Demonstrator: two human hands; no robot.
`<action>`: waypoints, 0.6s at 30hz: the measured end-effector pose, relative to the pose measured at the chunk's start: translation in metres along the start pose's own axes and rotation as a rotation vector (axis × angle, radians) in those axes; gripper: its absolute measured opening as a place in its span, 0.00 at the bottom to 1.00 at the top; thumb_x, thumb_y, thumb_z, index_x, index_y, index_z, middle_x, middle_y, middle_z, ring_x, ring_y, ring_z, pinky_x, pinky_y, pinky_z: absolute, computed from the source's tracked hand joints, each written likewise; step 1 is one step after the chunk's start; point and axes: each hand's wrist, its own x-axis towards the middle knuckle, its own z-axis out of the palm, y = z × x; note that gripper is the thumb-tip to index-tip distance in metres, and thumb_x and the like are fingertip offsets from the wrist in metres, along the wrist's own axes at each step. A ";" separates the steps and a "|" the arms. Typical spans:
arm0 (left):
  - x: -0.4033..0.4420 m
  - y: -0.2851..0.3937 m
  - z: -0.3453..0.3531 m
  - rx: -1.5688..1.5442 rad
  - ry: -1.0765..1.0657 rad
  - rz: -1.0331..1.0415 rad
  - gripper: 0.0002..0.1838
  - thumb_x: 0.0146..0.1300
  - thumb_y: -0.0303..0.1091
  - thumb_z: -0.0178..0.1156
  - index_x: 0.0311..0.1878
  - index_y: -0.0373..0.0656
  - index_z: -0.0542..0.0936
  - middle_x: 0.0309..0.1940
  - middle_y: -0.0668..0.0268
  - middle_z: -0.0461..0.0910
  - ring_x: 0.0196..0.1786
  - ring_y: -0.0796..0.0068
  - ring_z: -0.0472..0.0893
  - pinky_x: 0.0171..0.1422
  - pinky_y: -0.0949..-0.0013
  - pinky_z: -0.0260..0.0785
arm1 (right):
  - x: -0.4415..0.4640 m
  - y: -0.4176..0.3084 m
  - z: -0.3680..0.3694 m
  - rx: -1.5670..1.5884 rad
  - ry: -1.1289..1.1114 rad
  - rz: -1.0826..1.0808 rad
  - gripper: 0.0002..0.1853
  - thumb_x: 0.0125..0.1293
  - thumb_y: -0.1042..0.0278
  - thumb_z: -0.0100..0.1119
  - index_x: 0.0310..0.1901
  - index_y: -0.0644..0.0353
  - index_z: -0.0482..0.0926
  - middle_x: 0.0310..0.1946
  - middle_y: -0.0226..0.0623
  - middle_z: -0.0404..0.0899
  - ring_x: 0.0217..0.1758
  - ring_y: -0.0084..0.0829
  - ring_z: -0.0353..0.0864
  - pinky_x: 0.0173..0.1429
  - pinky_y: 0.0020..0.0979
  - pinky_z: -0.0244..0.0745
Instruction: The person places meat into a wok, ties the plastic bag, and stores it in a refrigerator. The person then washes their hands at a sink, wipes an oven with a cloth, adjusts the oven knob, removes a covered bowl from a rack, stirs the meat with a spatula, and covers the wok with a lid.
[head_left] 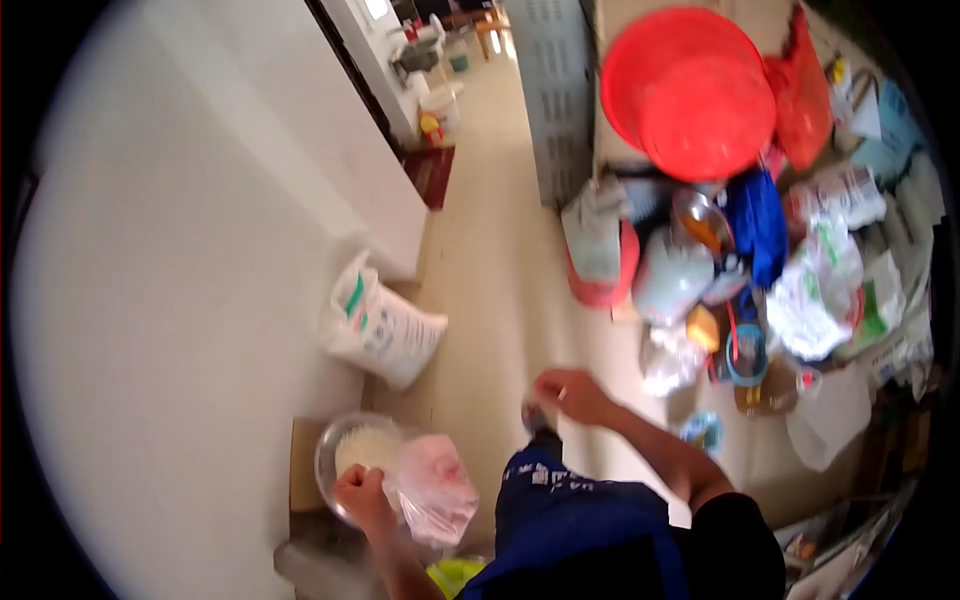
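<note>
A: ok what's happening over on the left?

B: Metal bowl (323,462) is sitting low by the wall, white stuff (366,449) inside, probably so it's staying within easy reach. Left hand (364,494) is hovering at its near side, fingers curling. Can't tell if they're pinching anything.

A: and the bags?

B: White sack (392,336) is lying near the wall, I'd guess to leave the floor free. Pinkish plastic bag (436,488) is bulging right beside the bowl, maybe for handiness.

A: Right hand (575,396)?

B: Hanging out over the floor, fingers bending inward, lol, too blurry to tell if they're grasping something.
</note>
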 end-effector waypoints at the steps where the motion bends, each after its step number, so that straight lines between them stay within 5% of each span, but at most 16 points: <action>1: 0.033 0.008 0.033 -0.035 0.017 0.001 0.17 0.44 0.18 0.53 0.17 0.47 0.55 0.17 0.79 0.52 0.23 0.87 0.52 0.27 0.71 0.40 | 0.043 0.007 0.014 0.076 -0.079 -0.007 0.10 0.67 0.63 0.65 0.44 0.60 0.83 0.34 0.41 0.85 0.38 0.35 0.86 0.45 0.35 0.80; 3: 0.084 0.035 0.081 -0.001 -0.093 -0.053 0.17 0.45 0.19 0.55 0.16 0.46 0.57 0.17 0.80 0.53 0.23 0.87 0.53 0.27 0.71 0.39 | 0.116 -0.033 0.003 0.086 -0.242 -0.037 0.10 0.67 0.68 0.67 0.46 0.63 0.81 0.33 0.39 0.84 0.33 0.29 0.86 0.44 0.30 0.81; 6: 0.169 0.071 0.162 -0.056 -0.162 -0.041 0.16 0.47 0.20 0.58 0.16 0.43 0.61 0.17 0.80 0.57 0.23 0.88 0.55 0.27 0.72 0.41 | 0.228 -0.027 0.003 0.112 -0.402 -0.067 0.20 0.64 0.64 0.70 0.56 0.59 0.79 0.45 0.43 0.83 0.39 0.32 0.86 0.49 0.34 0.81; 8: 0.228 0.074 0.208 -0.040 -0.180 0.000 0.16 0.47 0.20 0.59 0.16 0.42 0.61 0.16 0.80 0.57 0.23 0.89 0.55 0.27 0.73 0.42 | 0.294 -0.038 0.001 0.023 -0.566 -0.050 0.36 0.59 0.57 0.75 0.68 0.54 0.71 0.59 0.46 0.77 0.47 0.38 0.85 0.55 0.39 0.79; 11: 0.325 0.084 0.305 -0.061 -0.224 0.000 0.17 0.48 0.20 0.58 0.16 0.41 0.58 0.16 0.79 0.54 0.24 0.89 0.56 0.26 0.71 0.43 | 0.412 -0.004 -0.004 -0.081 -0.436 -0.255 0.47 0.55 0.50 0.76 0.74 0.49 0.63 0.64 0.49 0.71 0.52 0.46 0.84 0.60 0.42 0.76; 15: 0.446 0.112 0.445 -0.010 -0.335 0.079 0.17 0.48 0.20 0.59 0.17 0.40 0.59 0.15 0.79 0.56 0.23 0.88 0.57 0.26 0.72 0.44 | 0.599 0.057 -0.035 -0.291 -0.220 -0.314 0.40 0.55 0.49 0.74 0.68 0.51 0.69 0.60 0.53 0.73 0.55 0.53 0.81 0.54 0.48 0.80; 18: 0.534 0.153 0.542 -0.042 -0.388 0.155 0.18 0.48 0.21 0.60 0.18 0.39 0.58 0.15 0.76 0.53 0.24 0.88 0.56 0.25 0.69 0.43 | 0.736 0.077 -0.086 -0.338 -0.095 -0.387 0.32 0.53 0.54 0.72 0.60 0.51 0.75 0.54 0.51 0.74 0.51 0.50 0.81 0.46 0.48 0.79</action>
